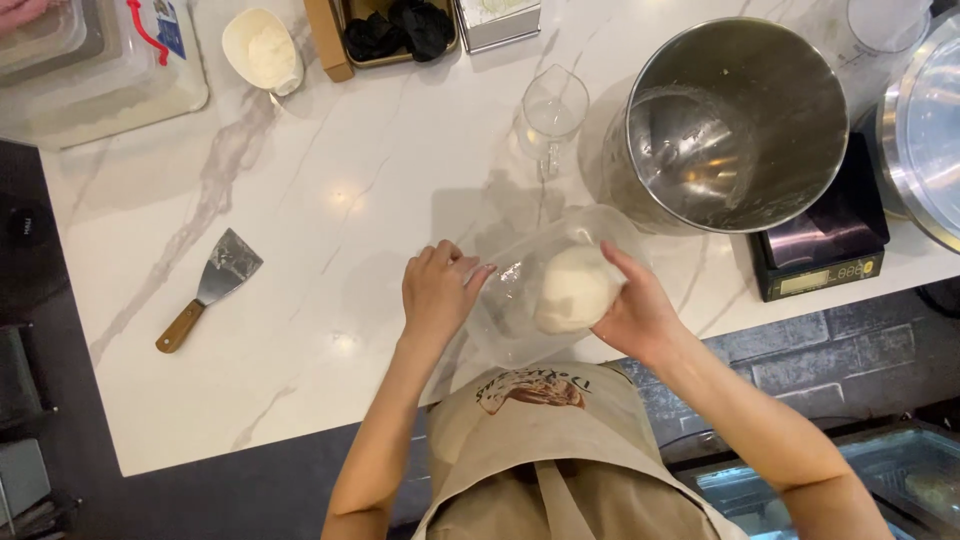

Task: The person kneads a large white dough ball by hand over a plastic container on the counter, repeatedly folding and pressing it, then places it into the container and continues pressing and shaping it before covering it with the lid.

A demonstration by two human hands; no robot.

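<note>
Two bare hands are engaged at the lower centre of the frame, over the near edge of a white marble counter [330, 190]. A clear plastic container [520, 290] is held tilted on its side: its rim is pinched by the curled fingers of the left hand [437, 292], while a pale, smooth ball of dough [573, 289] is cupped by the right hand [636, 310], fingers closed around its right side, at the container's mouth (whether the dough is fully inside the container cannot be told through the glare). The step in hand is judged to be the passing of the dough between hand and container; a steady hold on the rim and a clean release of the sticky mass would seem to be called for next. Just behind, at upper right, a large steel mixing bowl [735, 120] is seen, with a black digital scale [825, 250] beside it and a clear glass measuring cup [550, 110] to its left; little room is left on that side. Well apart, at left, a wooden-handled scraper [212, 288] is laid flat, and a white scoop of flour [262, 50] is seen at the upper left.
</note>
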